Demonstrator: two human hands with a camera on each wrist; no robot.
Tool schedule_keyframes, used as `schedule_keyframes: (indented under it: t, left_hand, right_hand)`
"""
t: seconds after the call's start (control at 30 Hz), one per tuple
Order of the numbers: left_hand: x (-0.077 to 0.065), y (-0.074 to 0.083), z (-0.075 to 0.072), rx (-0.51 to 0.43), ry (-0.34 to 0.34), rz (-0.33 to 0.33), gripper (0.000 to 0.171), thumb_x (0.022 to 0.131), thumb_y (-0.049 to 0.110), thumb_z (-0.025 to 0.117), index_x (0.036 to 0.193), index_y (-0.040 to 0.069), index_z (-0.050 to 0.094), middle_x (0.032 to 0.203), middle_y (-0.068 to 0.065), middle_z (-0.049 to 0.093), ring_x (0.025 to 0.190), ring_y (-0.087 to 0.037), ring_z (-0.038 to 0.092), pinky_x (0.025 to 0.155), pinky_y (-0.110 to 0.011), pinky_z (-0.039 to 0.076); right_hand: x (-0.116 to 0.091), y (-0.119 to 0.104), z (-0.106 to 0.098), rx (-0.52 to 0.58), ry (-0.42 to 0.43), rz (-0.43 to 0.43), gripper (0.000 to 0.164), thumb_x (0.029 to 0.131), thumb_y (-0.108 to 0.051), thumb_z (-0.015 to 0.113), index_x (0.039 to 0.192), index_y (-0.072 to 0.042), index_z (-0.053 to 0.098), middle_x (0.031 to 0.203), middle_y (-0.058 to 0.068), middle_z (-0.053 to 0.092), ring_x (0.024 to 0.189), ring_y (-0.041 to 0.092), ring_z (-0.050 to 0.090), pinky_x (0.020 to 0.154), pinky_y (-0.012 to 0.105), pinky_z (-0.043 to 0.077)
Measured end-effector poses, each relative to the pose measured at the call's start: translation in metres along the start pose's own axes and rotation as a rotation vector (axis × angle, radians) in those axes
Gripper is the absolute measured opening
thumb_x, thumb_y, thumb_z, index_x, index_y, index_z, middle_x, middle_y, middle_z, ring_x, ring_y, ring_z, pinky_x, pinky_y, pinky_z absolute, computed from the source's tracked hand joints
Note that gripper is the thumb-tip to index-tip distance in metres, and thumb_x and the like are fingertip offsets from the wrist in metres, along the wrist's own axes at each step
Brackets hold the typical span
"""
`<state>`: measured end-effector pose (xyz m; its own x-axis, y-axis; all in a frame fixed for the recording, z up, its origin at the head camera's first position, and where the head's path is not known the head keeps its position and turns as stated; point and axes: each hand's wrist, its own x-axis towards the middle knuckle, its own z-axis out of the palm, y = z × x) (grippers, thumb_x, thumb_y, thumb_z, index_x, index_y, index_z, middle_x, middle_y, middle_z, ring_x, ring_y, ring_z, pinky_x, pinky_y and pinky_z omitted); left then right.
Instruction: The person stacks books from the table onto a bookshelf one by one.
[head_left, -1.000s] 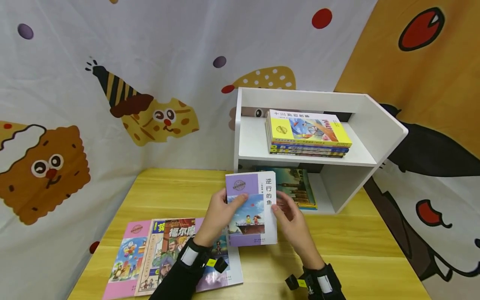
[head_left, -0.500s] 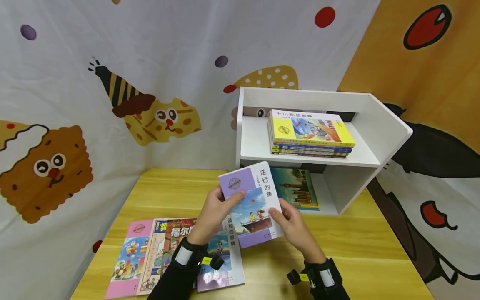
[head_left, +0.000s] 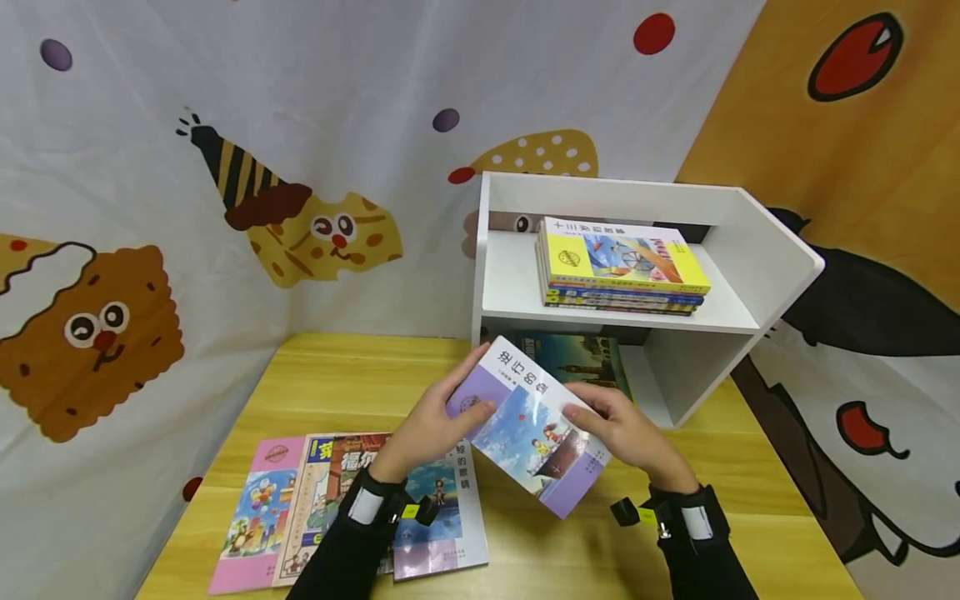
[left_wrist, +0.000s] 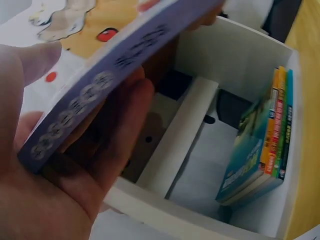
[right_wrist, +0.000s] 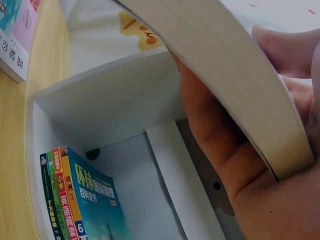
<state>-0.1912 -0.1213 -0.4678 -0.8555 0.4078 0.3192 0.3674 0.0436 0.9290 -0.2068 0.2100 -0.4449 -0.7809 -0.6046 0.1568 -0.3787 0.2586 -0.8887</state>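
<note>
A purple-and-white paperback book is held tilted above the table, in front of the shelf. My left hand grips its left edge, thumb on the cover and fingers beneath. On the opposite edge my right hand holds it the same way, thumb on top. The left wrist view shows the purple spine against the left palm; in the right wrist view the page block lies between thumb and fingers. Below and left, a blue-covered book lies at the right end of an overlapping row on the table.
The white two-tier shelf stands at the back right. A stack of books lies on its upper tier, and green-covered books lie below. More books, including a pink one, overlap on the wooden table. A printed cloth hangs behind.
The held book has turned clockwise from upright to a steep slant. My right hand has moved rightward and turned with it, while the left stays at the book's left edge.
</note>
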Motion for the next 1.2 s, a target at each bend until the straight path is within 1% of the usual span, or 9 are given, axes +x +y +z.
schedule_keyframes:
  t: [0.1, 0.2, 0.3, 0.5, 0.67, 0.87, 0.97, 1.07, 1.2]
  left_hand:
    - [0.001, -0.001, 0.005, 0.024, 0.03, -0.001, 0.077, 0.112, 0.023, 0.068, 0.173, 0.05, 0.03, 0.155, -0.012, 0.059, 0.115, -0.03, 0.065, 0.082, -0.039, 0.067]
    - [0.0, -0.001, 0.008, 0.033, 0.073, -0.002, 0.074, 0.112, 0.02, 0.068, 0.172, 0.047, 0.034, 0.158, -0.012, 0.059, 0.115, -0.03, 0.065, 0.084, -0.037, 0.065]
    - [-0.001, 0.0, 0.009, 0.045, 0.106, -0.001, 0.073, 0.112, 0.017, 0.067, 0.172, 0.044, 0.036, 0.163, -0.012, 0.056, 0.112, -0.027, 0.067, 0.085, -0.035, 0.064]
    - [-0.005, 0.004, 0.008, 0.042, 0.2, -0.013, 0.072, 0.112, 0.017, 0.066, 0.171, 0.047, 0.037, 0.171, -0.006, 0.051, 0.109, -0.028, 0.066, 0.083, -0.035, 0.063]
    - [-0.003, 0.007, 0.008, 0.018, 0.254, 0.003, 0.071, 0.113, 0.017, 0.064, 0.171, 0.047, 0.036, 0.172, -0.004, 0.048, 0.114, -0.03, 0.065, 0.084, -0.035, 0.063]
    - [-0.002, 0.009, 0.009, 0.01, 0.352, 0.04, 0.074, 0.114, 0.019, 0.064, 0.176, 0.035, 0.029, 0.166, -0.009, 0.052, 0.108, -0.03, 0.065, 0.079, -0.033, 0.064]
    - [-0.002, 0.01, 0.008, -0.004, 0.394, 0.051, 0.075, 0.114, 0.02, 0.063, 0.177, 0.033, 0.026, 0.169, -0.006, 0.05, 0.112, -0.03, 0.066, 0.081, -0.033, 0.066]
    - [-0.003, 0.011, 0.007, -0.03, 0.421, 0.048, 0.075, 0.114, 0.02, 0.063, 0.177, 0.038, 0.026, 0.171, -0.002, 0.047, 0.117, -0.031, 0.066, 0.085, -0.032, 0.066]
    - [-0.004, 0.01, 0.007, -0.052, 0.437, 0.048, 0.074, 0.114, 0.018, 0.063, 0.176, 0.04, 0.028, 0.173, -0.002, 0.046, 0.124, -0.032, 0.065, 0.09, -0.03, 0.065]
  right_hand:
    - [0.0, 0.002, 0.001, 0.015, 0.043, 0.045, 0.036, 0.116, -0.016, 0.057, 0.149, -0.004, 0.066, 0.11, 0.017, 0.081, 0.081, 0.022, 0.082, 0.067, 0.043, 0.068]
    - [-0.003, 0.011, 0.007, 0.053, 0.14, 0.099, 0.037, 0.115, -0.022, 0.061, 0.149, -0.007, 0.067, 0.107, 0.009, 0.083, 0.079, 0.023, 0.082, 0.065, 0.041, 0.068]
    - [-0.008, 0.023, 0.015, 0.109, 0.25, 0.129, 0.041, 0.116, -0.027, 0.061, 0.153, -0.011, 0.065, 0.109, 0.0, 0.083, 0.087, 0.021, 0.083, 0.071, 0.039, 0.068]
    - [-0.021, 0.033, 0.031, 0.2, 0.434, 0.061, 0.058, 0.118, -0.022, 0.055, 0.173, -0.018, 0.037, 0.126, -0.008, 0.078, 0.114, 0.011, 0.075, 0.094, 0.026, 0.063]
    - [-0.028, 0.025, 0.042, 0.294, 0.541, 0.039, 0.076, 0.117, -0.017, 0.057, 0.177, -0.037, 0.017, 0.145, -0.007, 0.069, 0.116, 0.011, 0.077, 0.091, 0.029, 0.066]
    - [-0.028, 0.018, 0.057, 0.358, 0.526, -0.036, 0.091, 0.115, -0.007, 0.056, 0.177, -0.044, 0.0, 0.155, -0.006, 0.062, 0.118, 0.013, 0.079, 0.088, 0.031, 0.068]
    - [-0.025, 0.019, 0.062, 0.38, 0.509, -0.093, 0.096, 0.115, -0.002, 0.054, 0.177, -0.045, -0.006, 0.154, -0.002, 0.063, 0.105, 0.016, 0.081, 0.077, 0.034, 0.069]
    - [-0.021, 0.021, 0.067, 0.387, 0.499, -0.124, 0.096, 0.116, -0.002, 0.051, 0.176, -0.047, -0.009, 0.153, 0.0, 0.064, 0.089, 0.02, 0.08, 0.067, 0.037, 0.068]
    - [-0.016, 0.024, 0.075, 0.4, 0.471, -0.129, 0.094, 0.118, -0.007, 0.049, 0.174, -0.049, -0.014, 0.152, 0.003, 0.064, 0.081, 0.027, 0.081, 0.066, 0.04, 0.068]
